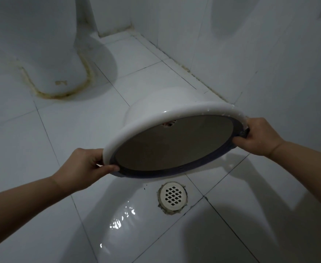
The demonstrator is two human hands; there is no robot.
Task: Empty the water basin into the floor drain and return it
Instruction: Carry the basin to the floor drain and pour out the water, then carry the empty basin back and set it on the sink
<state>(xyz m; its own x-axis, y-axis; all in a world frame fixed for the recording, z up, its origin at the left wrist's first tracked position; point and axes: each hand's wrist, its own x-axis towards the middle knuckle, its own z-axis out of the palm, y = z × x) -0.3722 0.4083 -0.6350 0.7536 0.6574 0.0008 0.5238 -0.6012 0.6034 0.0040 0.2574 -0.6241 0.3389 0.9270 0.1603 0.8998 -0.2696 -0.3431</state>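
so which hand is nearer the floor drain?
Left, narrowly. The left hand holds the basin rim up-left of the floor drain; the right hand holds the opposite rim, higher and farther right.

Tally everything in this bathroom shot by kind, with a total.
Hands: 2 (left hand, right hand, both gripping the rim)
Basin: 1, tipped
Floor drain: 1
Toilet base: 1
Total: 5

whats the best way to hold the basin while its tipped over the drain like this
By the rolled rim, one hand at each end, as now: left hand and right hand on opposite sides of the basin. The lip gives fingers a ledge; the smooth wall doesn't. The drain sits just below.
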